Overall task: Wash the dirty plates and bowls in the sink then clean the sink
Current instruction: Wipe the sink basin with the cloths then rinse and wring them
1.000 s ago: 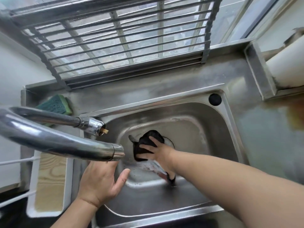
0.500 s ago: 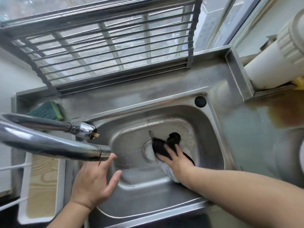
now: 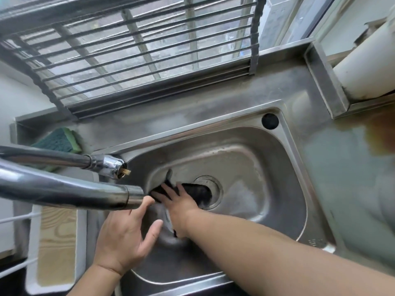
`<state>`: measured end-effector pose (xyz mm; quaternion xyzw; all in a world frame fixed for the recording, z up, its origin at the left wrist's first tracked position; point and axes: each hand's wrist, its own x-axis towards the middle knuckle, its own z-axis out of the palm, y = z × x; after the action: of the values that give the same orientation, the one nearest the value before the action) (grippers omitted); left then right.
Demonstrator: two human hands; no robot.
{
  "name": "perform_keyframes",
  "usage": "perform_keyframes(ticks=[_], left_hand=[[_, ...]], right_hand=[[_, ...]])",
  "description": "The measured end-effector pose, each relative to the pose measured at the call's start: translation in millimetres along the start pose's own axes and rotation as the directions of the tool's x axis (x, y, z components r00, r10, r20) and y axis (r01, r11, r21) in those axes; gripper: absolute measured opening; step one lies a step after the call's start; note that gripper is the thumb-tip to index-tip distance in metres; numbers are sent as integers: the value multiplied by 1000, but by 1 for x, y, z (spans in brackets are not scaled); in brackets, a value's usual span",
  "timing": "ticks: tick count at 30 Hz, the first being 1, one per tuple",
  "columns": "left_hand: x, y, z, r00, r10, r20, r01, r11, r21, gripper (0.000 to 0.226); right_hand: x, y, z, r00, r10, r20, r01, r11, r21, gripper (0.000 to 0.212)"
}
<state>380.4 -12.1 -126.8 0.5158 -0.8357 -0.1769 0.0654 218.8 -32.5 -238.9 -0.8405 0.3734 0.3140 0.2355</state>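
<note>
**Sink wiped with a dark cloth, no dishes left in the basin**

Sink [image 3: 277, 159] is the only task item in view: no plates or bowls lie in the basin or on the steel surface [image 3: 333, 167] around it, so I judge the dish-washing part finished and the sink-cleaning part under way. How much of the basin has been covered cannot be told; its floor and walls look wet and dull in patches, and a brown stain on the surface at far right appears untouched.

Going left to right: a pale tray with a wood-grain insert [image 3: 56, 246] sits at near left, and a green sponge [image 3: 57, 142] rests behind it on the far-left ledge. Two chrome faucet spouts [image 3: 70, 189] reach from the left over the basin's left edge; no water is seen running. The left hand [image 3: 126, 236] hovers over the near-left part of the basin just under the larger spout, fingers spread and relaxed, thumb out, gripping nothing; whether a fingertip touches the spout I cannot tell. Just right of it, the right hand [image 3: 181, 201] presses flat on a dark cloth [image 3: 196, 192] against the basin floor, fingers straight and pointing far-left, forearm coming in from near right. The cloth partly overlaps the drain [image 3: 215, 186] at the basin's middle. An overflow hole [image 3: 270, 121] marks the far-right corner.
</note>
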Motion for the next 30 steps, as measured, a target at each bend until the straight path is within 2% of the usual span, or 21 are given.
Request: perform_keyframes(ticks=[2, 7, 9, 11, 13, 16, 18, 19, 22, 23, 27, 29, 30], left_hand=[[0, -2, 3, 1000, 2, 0, -2, 1000, 9, 47], [-2, -6, 6, 1000, -5, 6, 5, 1000, 13, 52], [-2, -4, 4, 1000, 1, 3, -1, 1000, 11, 50], [0, -4, 2, 1000, 2, 14, -2, 1000, 6, 49], [1, -3, -1, 999, -3, 32, 4, 1000, -1, 49], [2, 0, -4, 999, -3, 34, 4, 1000, -23, 48], [3, 1, -5, 999, -2, 35, 3, 999, -33, 48], [3, 1, -5, 999, -5, 38, 7, 999, -33, 48], [2, 1, -4, 999, -17, 32, 18, 1000, -17, 47], [2, 1, -3, 999, -28, 31, 28, 1000, -3, 46], [13, 3, 9, 985, -125, 121, 102, 979, 177, 33], [20, 6, 24, 961, -143, 239, 103, 980, 170, 32], [22, 9, 35, 934, -117, 338, 83, 990, 114, 40]], right_hand=[[10, 12, -13, 989, 147, 3, -147, 989, 13, 124], [-10, 55, -15, 948, 315, 53, -319, 945, 79, 138], [-30, 77, 1, 889, 451, 81, -458, 874, 159, 137], [-57, 103, 15, 795, 588, 147, -604, 751, 266, 136], [-84, 122, 26, 708, 666, 237, -702, 623, 346, 139], [-102, 120, 39, 646, 652, 398, -761, 510, 401, 132], [-105, 104, 44, 611, 572, 547, -790, 487, 374, 110], [-105, 95, 47, 605, 516, 606, -786, 509, 351, 98], [-99, 69, 51, 619, 388, 683, -732, 601, 322, 83], [-96, 60, 48, 644, 355, 677, -692, 647, 319, 80], [-88, 39, 28, 807, 282, 519, -509, 779, 367, 70], [-91, 30, 17, 896, 190, 401, -383, 788, 481, 48], [-94, 25, 14, 920, 142, 365, -336, 766, 549, 36]])
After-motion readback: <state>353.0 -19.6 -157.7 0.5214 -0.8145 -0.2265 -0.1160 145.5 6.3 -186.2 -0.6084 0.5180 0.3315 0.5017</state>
